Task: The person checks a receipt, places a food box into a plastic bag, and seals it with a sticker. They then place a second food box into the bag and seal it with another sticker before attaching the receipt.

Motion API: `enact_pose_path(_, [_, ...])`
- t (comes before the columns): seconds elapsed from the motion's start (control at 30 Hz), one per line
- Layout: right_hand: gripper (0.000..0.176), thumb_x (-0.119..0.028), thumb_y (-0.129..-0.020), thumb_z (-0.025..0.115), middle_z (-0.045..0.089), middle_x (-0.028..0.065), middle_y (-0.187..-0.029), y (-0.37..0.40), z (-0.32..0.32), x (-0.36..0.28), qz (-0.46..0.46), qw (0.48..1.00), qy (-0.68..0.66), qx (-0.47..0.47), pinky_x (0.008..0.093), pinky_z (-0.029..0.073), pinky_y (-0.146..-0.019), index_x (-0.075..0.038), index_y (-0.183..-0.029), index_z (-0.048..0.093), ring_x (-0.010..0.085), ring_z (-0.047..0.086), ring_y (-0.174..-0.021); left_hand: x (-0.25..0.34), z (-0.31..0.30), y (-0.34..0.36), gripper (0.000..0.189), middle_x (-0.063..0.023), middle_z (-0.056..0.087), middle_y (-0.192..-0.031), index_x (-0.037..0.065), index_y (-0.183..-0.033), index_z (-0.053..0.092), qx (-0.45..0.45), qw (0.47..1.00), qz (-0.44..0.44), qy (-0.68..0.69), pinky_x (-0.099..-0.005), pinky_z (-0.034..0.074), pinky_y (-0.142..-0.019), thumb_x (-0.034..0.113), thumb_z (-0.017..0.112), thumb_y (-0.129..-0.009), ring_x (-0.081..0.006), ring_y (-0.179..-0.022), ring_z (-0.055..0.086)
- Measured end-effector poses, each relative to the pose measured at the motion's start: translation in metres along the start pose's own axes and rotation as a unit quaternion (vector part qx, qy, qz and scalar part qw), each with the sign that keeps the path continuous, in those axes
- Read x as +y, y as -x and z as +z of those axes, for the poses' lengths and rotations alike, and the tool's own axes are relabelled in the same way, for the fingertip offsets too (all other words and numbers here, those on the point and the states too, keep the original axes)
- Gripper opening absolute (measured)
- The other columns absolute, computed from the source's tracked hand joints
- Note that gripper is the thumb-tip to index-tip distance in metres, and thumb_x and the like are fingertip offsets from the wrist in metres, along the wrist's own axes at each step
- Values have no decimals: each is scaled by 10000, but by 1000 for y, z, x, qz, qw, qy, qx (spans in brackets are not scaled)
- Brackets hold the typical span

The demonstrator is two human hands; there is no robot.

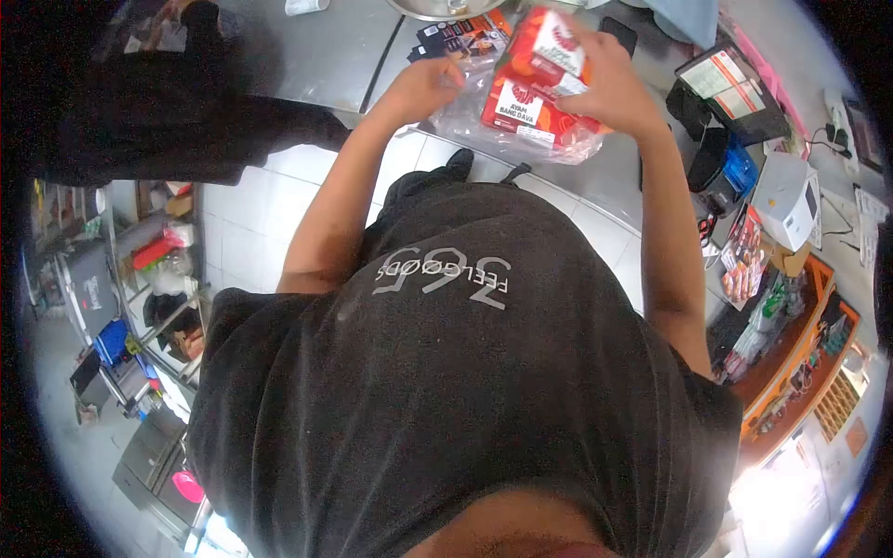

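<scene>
My right hand (621, 86) is closed around a red food box (555, 45) with a white label, held tilted over a clear plastic bag (577, 149). A second red box (517, 104), labelled "AYAM BANG DAVA", lies just below it, with the bag spread around it. On the other side, my left hand (423, 90) pinches the edge of the bag, fingertips together. Both boxes and the bag are at the near edge of the grey table (326, 56).
Dark printed cards (456, 37) lie behind the bag, near a metal bowl (437, 7). On the right are a black box with a paper label (730, 84) and a white device (786, 197). A person in dark clothes (177, 121) is at the left. Shelves (153, 251) stand behind.
</scene>
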State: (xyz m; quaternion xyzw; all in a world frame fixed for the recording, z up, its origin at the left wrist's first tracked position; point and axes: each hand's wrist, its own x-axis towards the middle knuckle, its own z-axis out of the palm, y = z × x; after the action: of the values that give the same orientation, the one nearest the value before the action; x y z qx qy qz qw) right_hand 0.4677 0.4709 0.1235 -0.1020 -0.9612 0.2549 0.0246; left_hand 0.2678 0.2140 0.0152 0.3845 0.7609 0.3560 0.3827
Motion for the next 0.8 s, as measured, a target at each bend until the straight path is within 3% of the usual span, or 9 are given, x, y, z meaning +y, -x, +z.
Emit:
enact_pose_path(0.07, [968, -234, -798, 850, 533, 242, -1472, 7, -13, -16, 53, 995, -83, 15, 454, 487, -1076, -90, -1616, 352, 373, 607, -1252, 13, 1, 6, 334, -144, 727, -1003, 86, -1168, 748, 125, 987, 79, -62, -341, 538, -859, 125, 701, -839, -209, -895, 681])
enact_pose_path(0.17, [1060, -399, -871, 802, 237, 190, -1713, 7, 14, -43, 109, 880, -461, -28, 517, 337, -1221, -122, -1673, 165, 379, 415, -1469, 54, -6, 15, 432, -145, 733, -972, 104, -1266, 737, 183, 977, 110, -16, -331, 545, -821, 136, 691, -838, -201, -843, 685])
enact_pose_path(0.2, [1225, -302, -599, 966, 534, 176, -1392, 9, 49, -49, 77, 845, -516, 113, 476, 413, -1117, -155, -1637, 332, 374, 496, -1316, 68, -10, 18, 466, -137, 734, -978, 107, -1305, 727, 182, 977, 106, 22, -324, 546, -814, 135, 686, -842, -187, -843, 682])
enact_pose_path(0.33, [1082, -407, -674, 927, 490, 219, -1382, 20, 69, -42, -26, 969, -117, 217, 495, 422, -1105, -214, -1606, 411, 385, 506, -1293, 103, -29, 28, 499, -103, 723, -1006, 99, -1360, 696, 155, 965, 43, 207, -270, 537, -779, 60, 634, -866, -118, -845, 654])
enact_pose_path(0.47, [935, -398, -687, 883, 506, 150, -1388, 44, 48, -41, -24, 994, 68, 87, 536, 329, -1153, -391, -1539, 496, 360, 476, -1328, 112, -30, 30, 434, -64, 697, -988, 55, -1323, 700, 176, 948, 125, 232, -246, 530, -743, 2, 593, -906, -91, -822, 636])
enact_pose_path(0.57, [919, -321, -746, 865, 476, 127, -1462, 45, 26, -61, 22, 975, 210, -74, 610, 316, -1168, -374, -1567, 457, 355, 475, -1350, 116, -24, 29, 335, -61, 686, -988, 28, -1250, 714, 221, 929, 211, 208, -250, 534, -722, 19, 620, -928, -108, -823, 648])
enact_pose_path(0.7, [719, -416, -809, 810, 513, 126, -1429, 45, 36, -58, -11, 978, 209, -9, 633, 250, -1185, -360, -1482, 561, 328, 463, -1376, 61, -31, 11, 217, -107, 691, -1064, 12, -1135, 722, 351, 879, 271, 173, -271, 551, -741, 72, 676, -931, -170, -867, 678])
enact_pose_path(0.73, [689, -390, -819, 811, 522, 122, -1433, 44, 35, -58, -11, 983, 181, -6, 603, 278, -1184, -327, -1464, 579, 332, 472, -1372, 45, -39, 16, 203, -138, 683, -1149, 10, -1066, 715, 328, 935, 131, -23, -343, 566, -864, 113, 719, -891, -267, -988, 688])
enact_pose_path(0.8, [630, -338, -837, 813, 541, 114, -1441, 48, 29, -55, -10, 992, 124, 4, 543, 334, -1183, -260, -1430, 613, 340, 492, -1364, 12, -22, -6, 267, -138, 678, -1194, 19, -1088, 714, 242, 938, 185, -167, -412, 539, -945, 147, 747, -856, -314, -1090, 658])
